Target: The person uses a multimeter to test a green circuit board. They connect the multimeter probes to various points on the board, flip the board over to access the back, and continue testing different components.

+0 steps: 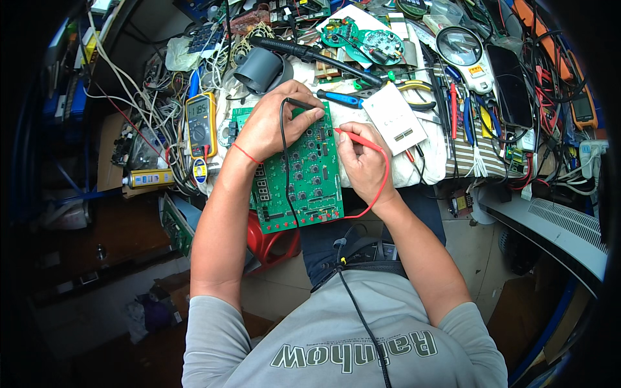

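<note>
Holding a black test probe with a thin black lead [299, 103] against the large green rectangular circuit board studded with push buttons [299, 173], left hand [275, 126] closed around it, palm resting on the board's upper left part. Pinching a red test probe with a red lead [354, 139] in the right hand [363, 161], fingers curled shut, tip touching the board's upper right edge. Lying at centre frame, partly on the cloth-covered worktop [424, 155], partly over the lap. Sitting left of the board, a yellow digital multimeter [201, 123]; upper right, a round magnifying glass [460, 46].
</note>
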The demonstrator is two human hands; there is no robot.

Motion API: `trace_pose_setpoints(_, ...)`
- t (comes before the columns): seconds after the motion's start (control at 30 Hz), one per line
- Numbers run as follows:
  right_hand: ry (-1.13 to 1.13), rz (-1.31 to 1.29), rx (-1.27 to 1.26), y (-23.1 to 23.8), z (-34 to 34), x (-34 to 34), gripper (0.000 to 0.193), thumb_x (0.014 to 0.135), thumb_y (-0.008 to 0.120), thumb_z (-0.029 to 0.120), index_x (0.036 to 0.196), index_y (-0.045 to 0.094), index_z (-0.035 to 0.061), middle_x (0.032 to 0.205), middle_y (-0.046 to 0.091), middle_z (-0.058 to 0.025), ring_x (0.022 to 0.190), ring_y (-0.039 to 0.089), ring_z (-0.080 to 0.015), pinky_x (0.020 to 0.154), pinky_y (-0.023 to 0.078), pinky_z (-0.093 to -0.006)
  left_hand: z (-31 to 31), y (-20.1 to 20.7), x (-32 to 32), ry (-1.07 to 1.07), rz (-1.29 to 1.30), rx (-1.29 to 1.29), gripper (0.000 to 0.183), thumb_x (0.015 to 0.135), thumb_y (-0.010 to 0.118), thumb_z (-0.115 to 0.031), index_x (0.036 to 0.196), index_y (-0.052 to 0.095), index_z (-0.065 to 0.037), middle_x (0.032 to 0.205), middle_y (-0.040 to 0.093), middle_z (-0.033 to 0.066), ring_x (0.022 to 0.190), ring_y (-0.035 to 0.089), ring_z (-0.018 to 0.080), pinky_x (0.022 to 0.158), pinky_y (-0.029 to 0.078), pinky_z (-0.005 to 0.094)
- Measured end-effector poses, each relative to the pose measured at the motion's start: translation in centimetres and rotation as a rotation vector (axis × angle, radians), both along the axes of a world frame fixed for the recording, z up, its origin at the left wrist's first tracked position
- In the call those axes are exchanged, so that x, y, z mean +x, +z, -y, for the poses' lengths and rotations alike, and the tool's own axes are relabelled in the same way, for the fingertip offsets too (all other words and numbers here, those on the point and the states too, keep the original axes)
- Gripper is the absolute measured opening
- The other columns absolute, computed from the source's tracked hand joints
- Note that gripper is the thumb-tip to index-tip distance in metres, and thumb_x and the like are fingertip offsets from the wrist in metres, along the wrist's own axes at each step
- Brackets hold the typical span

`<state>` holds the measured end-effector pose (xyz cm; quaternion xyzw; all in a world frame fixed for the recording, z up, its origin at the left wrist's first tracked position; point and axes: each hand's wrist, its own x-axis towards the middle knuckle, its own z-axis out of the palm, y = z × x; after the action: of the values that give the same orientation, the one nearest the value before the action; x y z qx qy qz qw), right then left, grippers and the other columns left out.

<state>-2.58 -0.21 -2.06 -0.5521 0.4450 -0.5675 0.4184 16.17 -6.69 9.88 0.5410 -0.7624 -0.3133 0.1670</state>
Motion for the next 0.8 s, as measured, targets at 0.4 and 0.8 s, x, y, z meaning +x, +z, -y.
trace_pose_setpoints(0.4, -0.003, -0.006, -0.027, 0.31, 0.03, -0.24, 0.018, 0.102, 0.072, 0.008, 0.118, 0.071, 0.0014, 0.109, 0.074, -0.0175, 0.097, 0.073, -0.0371, 0.084, 0.059, -0.0433, 0.0, -0.4, -0.02, 0.018, -0.05, -0.07, 0.018, 0.094, 0.082, -0.014, 0.107, 0.081, -0.003, 0.11, 0.072, 0.0114, 0.092, 0.071, 0.0251, 0.077, 0.056, 0.0352)
trace_pose_setpoints(0.8, -0.009, -0.051, -0.049, 0.61, 0.12, -0.35, 0.019, 0.102, 0.072, 0.008, 0.12, 0.072, 0.0013, 0.113, 0.074, -0.0182, 0.103, 0.073, -0.0383, 0.089, 0.059, -0.0444, 0.1, -0.76, 0.18, 0.012, -0.064, -0.06, 0.018, 0.094, 0.082, -0.015, 0.107, 0.081, -0.003, 0.109, 0.072, 0.0116, 0.093, 0.071, 0.0257, 0.078, 0.055, 0.0357)
